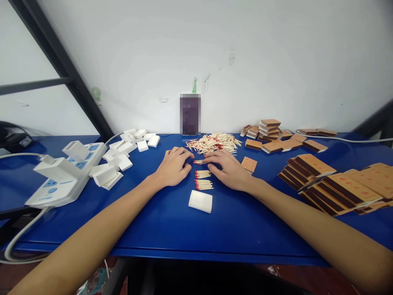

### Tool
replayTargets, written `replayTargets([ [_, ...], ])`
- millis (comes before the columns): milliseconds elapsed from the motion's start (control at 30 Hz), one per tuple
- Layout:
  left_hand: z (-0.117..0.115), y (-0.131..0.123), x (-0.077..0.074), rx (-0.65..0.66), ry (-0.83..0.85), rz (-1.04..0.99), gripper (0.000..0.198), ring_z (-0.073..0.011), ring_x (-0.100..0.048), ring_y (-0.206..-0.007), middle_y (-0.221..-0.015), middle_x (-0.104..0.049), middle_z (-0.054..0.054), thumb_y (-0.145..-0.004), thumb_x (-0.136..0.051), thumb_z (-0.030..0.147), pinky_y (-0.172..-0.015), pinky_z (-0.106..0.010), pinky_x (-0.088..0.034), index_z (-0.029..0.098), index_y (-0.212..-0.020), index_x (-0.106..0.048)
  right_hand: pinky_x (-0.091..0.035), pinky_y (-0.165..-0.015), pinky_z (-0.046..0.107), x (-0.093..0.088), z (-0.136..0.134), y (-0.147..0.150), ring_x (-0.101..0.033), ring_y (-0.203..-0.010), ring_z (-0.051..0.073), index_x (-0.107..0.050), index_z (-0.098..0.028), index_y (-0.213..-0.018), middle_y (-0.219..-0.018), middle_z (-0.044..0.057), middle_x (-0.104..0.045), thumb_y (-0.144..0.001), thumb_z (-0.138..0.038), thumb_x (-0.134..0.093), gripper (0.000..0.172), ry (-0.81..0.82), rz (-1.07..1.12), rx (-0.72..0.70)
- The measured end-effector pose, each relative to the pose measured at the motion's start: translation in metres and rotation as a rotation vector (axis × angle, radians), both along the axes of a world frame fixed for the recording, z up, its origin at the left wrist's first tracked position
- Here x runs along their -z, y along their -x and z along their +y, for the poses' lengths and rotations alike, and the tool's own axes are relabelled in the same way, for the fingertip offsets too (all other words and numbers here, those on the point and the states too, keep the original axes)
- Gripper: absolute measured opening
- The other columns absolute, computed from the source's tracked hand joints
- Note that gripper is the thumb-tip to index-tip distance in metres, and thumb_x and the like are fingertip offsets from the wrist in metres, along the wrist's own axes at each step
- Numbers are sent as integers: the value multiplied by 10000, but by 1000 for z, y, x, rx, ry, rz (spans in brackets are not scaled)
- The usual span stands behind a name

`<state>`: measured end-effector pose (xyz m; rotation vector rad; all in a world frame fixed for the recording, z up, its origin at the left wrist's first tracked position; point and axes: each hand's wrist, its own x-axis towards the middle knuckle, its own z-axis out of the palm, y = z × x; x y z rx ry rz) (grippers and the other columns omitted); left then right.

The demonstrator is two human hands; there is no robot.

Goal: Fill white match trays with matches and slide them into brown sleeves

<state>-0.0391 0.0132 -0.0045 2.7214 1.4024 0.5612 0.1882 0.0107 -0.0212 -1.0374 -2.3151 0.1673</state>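
My left hand [172, 167] rests knuckles-up on the blue table [172, 229], fingers curled. Its fingertips meet a few red-tipped matches [198, 162]. My right hand [227, 169] lies opposite, fingers pressed together and pinching the other end of those matches. Just behind the hands is a loose heap of matches [215, 143]. Two small aligned bundles of matches [203, 180] lie between the wrists. A white inner matchbox tray [200, 201] sits in front of them. One brown matchbox sleeve [249, 164] lies beside my right hand.
Several white trays [123, 157] are scattered at the left by a white power strip [66, 176] with plugs and cables. Brown sleeves are stacked at the back right [270, 133] and in rows at the right [331, 182]. A blurred dark object [190, 114] leans on the wall.
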Motion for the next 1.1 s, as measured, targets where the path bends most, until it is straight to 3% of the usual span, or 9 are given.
replayTargets([
  [167, -1, 0, 2, -81, 14, 49, 467, -317, -376, -1317, -1421, -461, -121, -905, -427, 286, -1015, -539, -361, 218, -1362, -494, -411, -1016, 500, -1, -1, 1, -564, -1131, 274, -673, -214, -1194, -1199, 83, -683, -929, -253, -446, 351, 22, -29, 7],
  [333, 0, 1, 3, -104, 76, 81, 496, -338, -316, -1368, -1487, -392, -128, -950, -377, 360, -1050, -593, -322, 235, -1426, -440, -444, -928, 504, -6, -2, 0, -562, -1095, 324, -584, -173, -1264, -1162, 115, -688, -860, -202, -452, 426, 27, 28, 336],
  [433, 1, 1, 4, -82, 96, 87, 500, -337, -324, -1365, -1489, -402, -125, -954, -374, 367, -1048, -599, -321, 232, -1432, -432, -454, -846, 496, -9, -2, -3, -563, -1031, 342, -582, -162, -1193, -1132, 142, -681, -828, -186, -466, 384, 1, -27, 424],
  [600, 1, 1, 0, 29, 67, 57, 443, -306, -363, -1342, -1449, -462, -95, -958, -384, 343, -1063, -555, -327, 236, -1375, -488, -444, -788, 472, -9, -3, -6, -547, -1022, 353, -616, -180, -1040, -1110, 155, -680, -839, -201, -459, 256, -72, -183, 436],
  [833, -3, 0, -9, 255, 116, 68, 425, -260, -390, -1351, -1430, -521, -47, -991, -339, 278, -1086, -489, -319, 272, -1392, -480, -438, -853, 481, -9, -1, -7, -562, -1086, 343, -604, -169, -1099, -1140, 150, -688, -828, -148, -448, 314, -9, -213, 382],
  [1100, -2, 0, -8, 288, 138, 49, 423, -248, -383, -1379, -1391, -574, -20, -995, -321, 222, -1101, -474, -299, 270, -1369, -514, -424, -870, 496, -8, 3, -12, -568, -1124, 344, -565, -173, -1179, -1206, 145, -672, -833, -98, -420, 383, 56, -218, 370],
])
